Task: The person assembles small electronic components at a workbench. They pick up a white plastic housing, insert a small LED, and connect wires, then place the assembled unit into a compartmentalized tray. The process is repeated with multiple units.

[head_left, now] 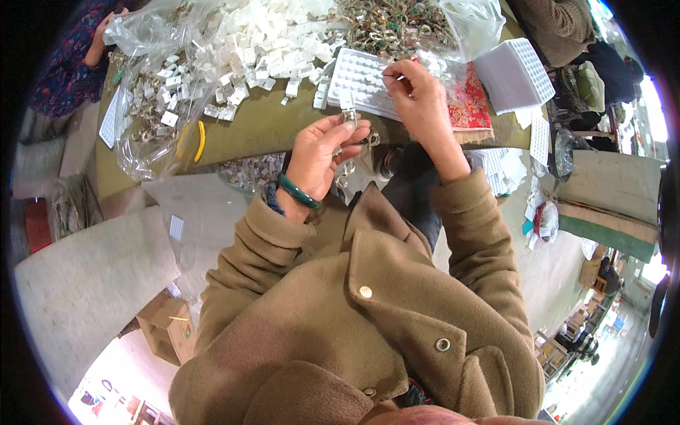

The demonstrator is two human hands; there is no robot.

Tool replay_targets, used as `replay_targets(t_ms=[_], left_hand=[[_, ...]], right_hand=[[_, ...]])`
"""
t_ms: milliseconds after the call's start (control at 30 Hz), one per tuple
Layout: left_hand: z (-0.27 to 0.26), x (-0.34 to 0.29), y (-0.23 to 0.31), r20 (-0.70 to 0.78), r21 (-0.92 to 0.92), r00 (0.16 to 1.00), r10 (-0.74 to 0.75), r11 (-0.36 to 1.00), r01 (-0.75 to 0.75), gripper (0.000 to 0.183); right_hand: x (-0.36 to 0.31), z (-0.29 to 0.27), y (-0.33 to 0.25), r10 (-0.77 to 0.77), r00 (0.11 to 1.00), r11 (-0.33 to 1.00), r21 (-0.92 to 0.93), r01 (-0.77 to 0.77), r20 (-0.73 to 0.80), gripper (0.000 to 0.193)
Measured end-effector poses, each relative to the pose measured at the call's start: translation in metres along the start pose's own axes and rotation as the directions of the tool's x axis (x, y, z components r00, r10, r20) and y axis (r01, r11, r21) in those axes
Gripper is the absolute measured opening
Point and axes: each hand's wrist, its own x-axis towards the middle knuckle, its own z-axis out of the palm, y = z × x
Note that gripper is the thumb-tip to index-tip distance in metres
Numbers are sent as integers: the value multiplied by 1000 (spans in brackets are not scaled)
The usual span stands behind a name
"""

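- Nearest to my camera I have the brown coat (312,304), its sleeves reaching forward to the table (241,134)
- I see the left hand (316,152), a green bangle (298,192) at its wrist, pinching a small clear plastic piece (348,117) between thumb and fingers, just off the table's near edge; a metal ring (343,181) dangles below it
- I read the right hand (421,103) as thumb and forefinger brought close together above the white tray (346,76); whether anything sits between them I cannot tell
- Right of that hand I get a red patterned cloth (476,99) and a stack of white trays (513,74)
- Farther off I find a heap of clear pieces (265,35), metal chains (397,25) beside it, and a co-worker's forearm (94,53) at far left
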Motion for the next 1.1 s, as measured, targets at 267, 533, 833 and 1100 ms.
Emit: replay_targets(t_ms=[267,533,833,1100], left_hand=[[7,-12,-2,16,33,1000,-17,999,17,23],[16,-19,-8,31,111,999,-15,994,12,22],[17,-17,-24,-1,162,988,151,975,-149,29],[18,-17,-23,70,291,979,193,934,-205,29]], right_hand=[[-49,1,-34,114,991,923,361,-130,64,15],[-61,-6,-37,-259,961,962,63,266,-100,18],[-65,-13,-33,-317,948,948,4,317,20,16],[-59,-18,-21,241,926,642,668,-378,292,22]])
